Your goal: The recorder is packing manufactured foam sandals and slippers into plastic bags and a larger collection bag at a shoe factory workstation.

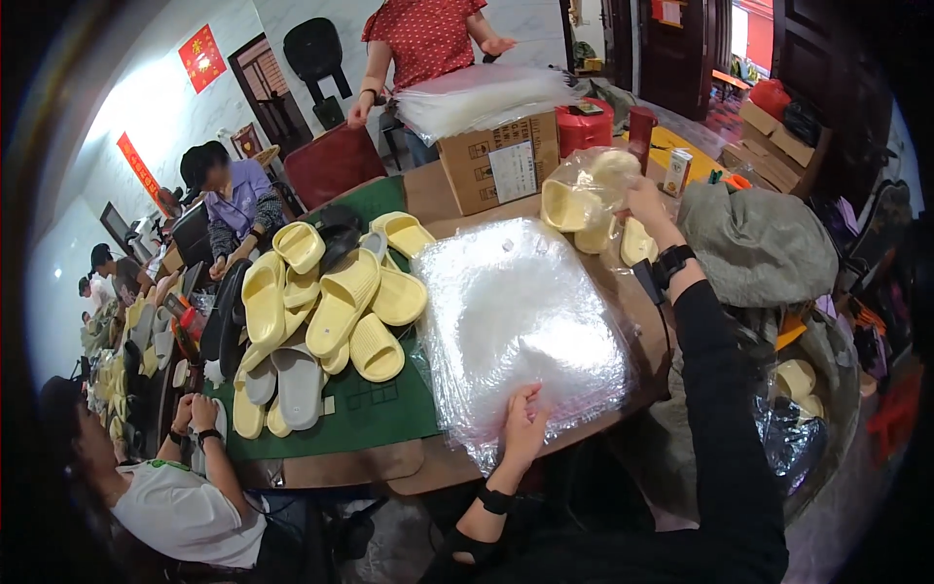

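My right hand [646, 206] reaches to the table's far right, its fingers closed at the edge of a clear plastic bag [587, 175]. Pale yellow slippers [572, 205] show through that bag. Another yellow slipper [637, 243] lies just under my wrist. A thick stack of flat clear plastic bags [520, 311] covers the middle of the table. Over its near edge rests my left hand [523, 428], palm partly up, fingers loosely curled and apart, with nothing visible in them. Left of the stack lies a heap of yellow slippers [345, 302], with grey slippers [298, 387] among them.
A cardboard box [501, 165] topped with more clear bags [482, 100] stands at the far side, before a person in red [428, 39]. Grey sacks [759, 243] bulge beside the table on the right. A person in white [185, 506] sits at the left.
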Available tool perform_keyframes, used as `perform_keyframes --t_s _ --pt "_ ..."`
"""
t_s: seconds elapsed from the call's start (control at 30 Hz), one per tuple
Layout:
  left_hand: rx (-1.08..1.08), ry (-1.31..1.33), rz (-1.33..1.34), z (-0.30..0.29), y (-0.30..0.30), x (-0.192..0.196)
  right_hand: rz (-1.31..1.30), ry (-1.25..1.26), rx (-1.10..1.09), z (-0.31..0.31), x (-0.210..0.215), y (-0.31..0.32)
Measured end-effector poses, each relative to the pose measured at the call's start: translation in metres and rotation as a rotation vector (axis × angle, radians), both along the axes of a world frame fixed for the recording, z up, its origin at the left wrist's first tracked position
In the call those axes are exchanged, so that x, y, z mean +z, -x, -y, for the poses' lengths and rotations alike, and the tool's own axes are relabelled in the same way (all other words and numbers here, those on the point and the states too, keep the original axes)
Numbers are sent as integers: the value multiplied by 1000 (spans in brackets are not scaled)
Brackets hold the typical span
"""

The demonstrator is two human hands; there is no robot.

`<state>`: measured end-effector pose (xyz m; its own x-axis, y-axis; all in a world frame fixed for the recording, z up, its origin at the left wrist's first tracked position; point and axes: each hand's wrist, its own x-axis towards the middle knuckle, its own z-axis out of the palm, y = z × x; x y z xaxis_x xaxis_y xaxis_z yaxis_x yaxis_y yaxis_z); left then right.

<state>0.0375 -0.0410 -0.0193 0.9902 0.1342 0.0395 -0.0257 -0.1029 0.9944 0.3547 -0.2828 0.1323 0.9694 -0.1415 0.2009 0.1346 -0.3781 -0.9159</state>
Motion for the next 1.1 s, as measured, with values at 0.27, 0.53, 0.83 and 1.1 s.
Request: perform_keyframes --t_s 0.27,0.53,0.83,1.1 --pt "-5 -32 31 -2 0 -4 383 -224 270 -12 14 -5" --pt "5 -91 14 -6 3 0 -39 -1173 -192 17 -36 -33" --pt "11 -50 29 -2 4 4 193 -967 -625 1 -3 7" --pt "17 -135 59 -6 2 4 456 22 49 -100 -5 103"
